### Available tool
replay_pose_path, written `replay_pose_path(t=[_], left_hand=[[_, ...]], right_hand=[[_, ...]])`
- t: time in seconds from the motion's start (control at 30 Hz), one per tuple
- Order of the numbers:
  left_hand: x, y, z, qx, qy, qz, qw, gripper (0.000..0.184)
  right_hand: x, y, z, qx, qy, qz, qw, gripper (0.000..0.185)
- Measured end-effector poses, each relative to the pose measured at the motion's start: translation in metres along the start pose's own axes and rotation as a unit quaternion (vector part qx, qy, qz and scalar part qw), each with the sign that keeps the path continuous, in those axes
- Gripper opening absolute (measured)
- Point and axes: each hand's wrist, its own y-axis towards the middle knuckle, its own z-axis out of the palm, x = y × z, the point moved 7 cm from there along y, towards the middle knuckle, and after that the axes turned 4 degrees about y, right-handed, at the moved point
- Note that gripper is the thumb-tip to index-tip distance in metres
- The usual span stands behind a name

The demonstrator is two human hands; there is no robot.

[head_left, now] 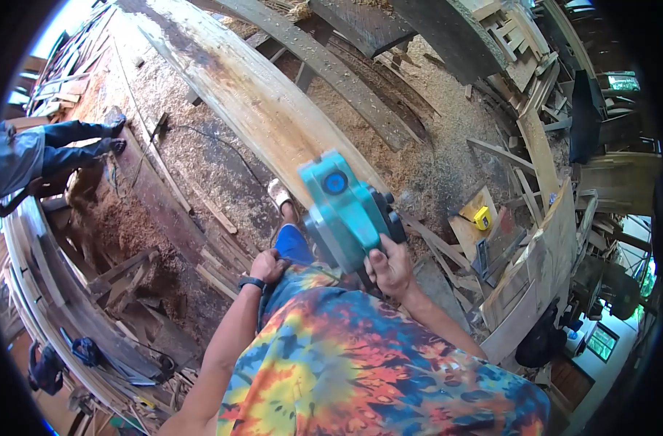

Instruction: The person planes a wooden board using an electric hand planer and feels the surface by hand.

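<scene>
Can't make out any brand here: the teal power tool (357,211) has a bright blue round disc set in a dark ring on its casing, but it's too blurred to read lettering, and the dark marks on the yellow tape measure (482,217) are too small as well. The tool's casing looks like smooth plastic, chunky and rounded, with dark knobs on one side. The right hand (391,267) is wrapped around its near end, and the whole thing sits over the near part of a long pale plank (255,105); can't tell if its base is touching. That plank is wood, with a warm yellowish middle and a dark brown streak toward the far end. The left hand (267,266) is down by the leg, dark band (251,283) on the wrist, fingers bent, but I can't tell whether they're closed on anything. Tie-dye shirt (346,356) fills the bottom. Shavings (433,145) cover the ground, a black cord (226,143) snakes across them left of the plank, and a rough dark board (339,76) runs close along its other side. Scrap wood is heaped at right, near the tape measure, and another person (26,156) in blue trousers is off to the left.
</scene>
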Motion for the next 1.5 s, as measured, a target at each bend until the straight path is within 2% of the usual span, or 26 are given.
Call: replay_pose_path(t=[0.07,0.13,0.2,0.3,0.33,0.4,0.5,0.6,0.67,0.7,0.73,0.77,0.8,0.87,0.9,0.97,1.0,1.1,1.2,1.27,1.4,1.5], left_hand=[[0.012,0.003,-0.003,-0.012,-0.007,-0.004,1.000,0.039],[0.010,-0.006,-0.021,-0.022,-0.026,-0.016,0.999,0.042],[0.022,-0.007,-0.029,-0.036,-0.038,-0.029,0.998,0.044],[0.050,0.005,-0.030,-0.035,-0.049,-0.042,0.997,0.048],[0.056,0.006,-0.031,-0.069,-0.067,-0.006,0.995,0.049],[0.103,0.022,-0.013,-0.015,-0.139,-0.088,0.986,0.051],[0.093,0.014,-0.028,0.005,-0.136,-0.113,0.984,0.049],[0.084,0.010,-0.032,0.000,-0.110,-0.110,0.988,0.045],[0.083,0.012,-0.019,0.006,-0.085,-0.065,0.994,0.042],[0.086,0.014,-0.011,0.004,-0.075,-0.044,0.996,0.042],[0.091,0.021,0.005,0.013,-0.046,-0.016,0.999,0.042],[0.058,0.007,-0.006,0.021,-0.010,-0.012,1.000,0.042],[0.016,-0.009,-0.016,0.033,0.027,-0.009,0.999,0.042],[0.003,-0.006,-0.005,0.049,0.076,0.007,0.996,0.042],[0.002,-0.001,0.002,0.050,0.053,0.028,0.997,0.042],[-0.005,0.004,0.005,0.039,0.077,0.037,0.996,0.041],[-0.007,0.007,0.007,0.035,0.073,0.057,0.995,0.041],[-0.002,0.008,0.004,0.033,0.047,0.034,0.998,0.041],[0.003,0.004,-0.012,0.033,0.029,-0.010,0.999,0.041],[0.013,0.001,-0.020,-0.005,-0.004,-0.013,1.000,0.039],[0.034,-0.001,-0.032,-0.043,-0.056,-0.046,0.996,0.042],[0.056,0.002,-0.033,-0.066,-0.054,-0.056,0.995,0.049]], right_hand=[[0.020,0.038,0.014,0.004,-0.013,-0.036,0.999,0.067],[0.037,0.089,0.034,0.012,0.037,-0.057,0.998,0.061],[0.082,0.141,0.050,-0.064,-0.046,-0.145,0.986,0.060],[0.122,0.221,0.081,-0.042,-0.028,-0.135,0.990,0.067],[0.118,0.255,0.094,-0.027,-0.047,-0.112,0.992,0.065],[0.132,0.286,0.103,-0.039,-0.066,-0.149,0.986,0.067],[0.124,0.278,0.105,-0.055,-0.053,-0.158,0.985,0.071],[0.103,0.202,0.076,-0.054,-0.030,-0.137,0.989,0.076],[0.090,0.131,0.050,-0.041,-0.032,-0.123,0.991,0.075],[0.073,0.101,0.039,-0.032,-0.040,-0.075,0.996,0.074],[0.044,0.076,0.029,-0.080,-0.087,-0.111,0.987,0.071],[0.032,0.046,0.018,-0.056,-0.065,-0.083,0.993,0.068],[0.023,0.015,0.010,-0.018,-0.028,-0.012,0.999,0.064],[-0.018,-0.030,-0.006,-0.015,-0.037,0.000,0.999,0.064],[-0.034,-0.047,-0.011,-0.005,-0.041,0.016,0.999,0.065],[-0.032,-0.058,-0.014,-0.010,-0.013,0.011,1.000,0.067],[-0.027,-0.056,-0.014,-0.013,-0.015,0.010,1.000,0.068],[-0.006,-0.031,-0.010,-0.018,-0.039,-0.010,0.999,0.068],[0.003,0.017,0.005,0.003,-0.032,0.010,0.999,0.065],[0.028,0.060,0.020,0.010,-0.019,0.011,1.000,0.062],[0.105,0.153,0.052,-0.043,-0.068,-0.118,0.990,0.067],[0.126,0.235,0.081,-0.062,-0.070,-0.159,0.983,0.076]])
